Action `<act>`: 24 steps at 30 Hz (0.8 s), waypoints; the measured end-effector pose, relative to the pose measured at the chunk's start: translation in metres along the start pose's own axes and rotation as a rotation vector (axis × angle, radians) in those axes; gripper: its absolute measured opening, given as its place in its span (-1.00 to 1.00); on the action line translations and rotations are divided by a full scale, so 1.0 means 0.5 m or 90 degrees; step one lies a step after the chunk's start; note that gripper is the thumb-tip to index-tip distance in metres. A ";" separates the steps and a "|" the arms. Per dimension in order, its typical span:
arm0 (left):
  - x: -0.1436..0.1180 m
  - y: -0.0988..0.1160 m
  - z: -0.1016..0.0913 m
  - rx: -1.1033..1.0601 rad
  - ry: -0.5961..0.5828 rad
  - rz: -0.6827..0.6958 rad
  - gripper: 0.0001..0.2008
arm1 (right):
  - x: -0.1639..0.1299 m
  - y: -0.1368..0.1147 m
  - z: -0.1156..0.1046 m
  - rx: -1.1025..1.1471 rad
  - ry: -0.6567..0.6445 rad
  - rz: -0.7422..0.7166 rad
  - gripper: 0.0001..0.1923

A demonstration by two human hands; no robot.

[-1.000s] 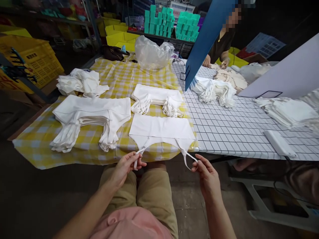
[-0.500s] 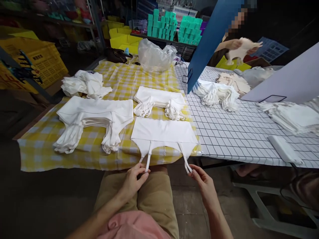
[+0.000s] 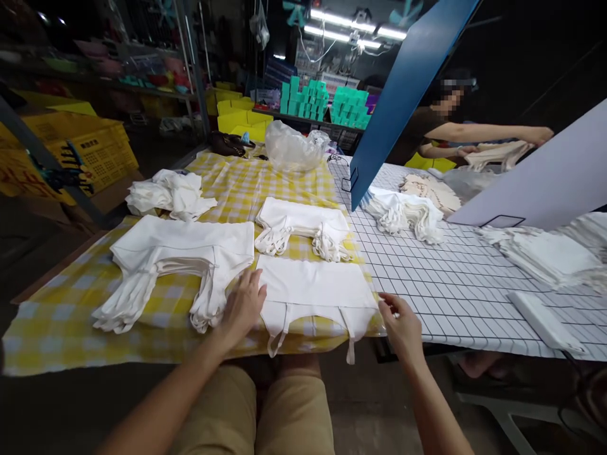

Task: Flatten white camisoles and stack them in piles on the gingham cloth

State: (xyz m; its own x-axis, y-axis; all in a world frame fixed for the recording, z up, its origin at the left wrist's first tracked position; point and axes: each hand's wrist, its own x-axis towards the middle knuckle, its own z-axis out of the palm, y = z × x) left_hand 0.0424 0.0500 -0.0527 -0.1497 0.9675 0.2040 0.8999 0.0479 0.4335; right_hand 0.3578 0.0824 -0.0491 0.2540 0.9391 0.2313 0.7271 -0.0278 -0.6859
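Note:
A white strappy camisole (image 3: 317, 284) lies flat at the table's front, its straps hanging over the edge. My left hand (image 3: 244, 304) rests by its left side, fingers stretched out and touching the fabric edge, thumb apart. At the opposite side, my right hand (image 3: 402, 322) has thumb and forefinger closed at the right edge of the camisole. Left of my left hand is a thick stack of white camisoles (image 3: 184, 240), straps toward me. Behind the single camisole sits a smaller stack of the same tops (image 3: 303, 216).
A crumpled white garment pile (image 3: 171, 193) and a clear plastic bag (image 3: 296, 148) lie on the yellow checked cloth (image 3: 222, 174). A blue panel (image 3: 403, 95) rises at right. Beyond it, a co-worker (image 3: 422, 133) handles beige cloth. A white bar (image 3: 545, 322) lies right.
Both hands have let go of the straps and moved up to the camisole's sides. The straps now hang freely. The view has tilted upward, and the co-worker's arms have stretched to the right.

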 end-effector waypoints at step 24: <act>0.160 -0.008 -0.085 -0.250 -0.157 -0.025 -0.71 | 0.124 -0.096 -0.048 0.249 -0.332 0.016 -0.73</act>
State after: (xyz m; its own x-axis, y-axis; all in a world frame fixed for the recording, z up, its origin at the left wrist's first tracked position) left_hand 0.0095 0.1165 -0.0009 -0.0353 0.9993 -0.0134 0.6654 0.0334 0.7457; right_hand 0.3538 0.1340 0.0146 -0.1462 0.9856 -0.0848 0.4143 -0.0168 -0.9100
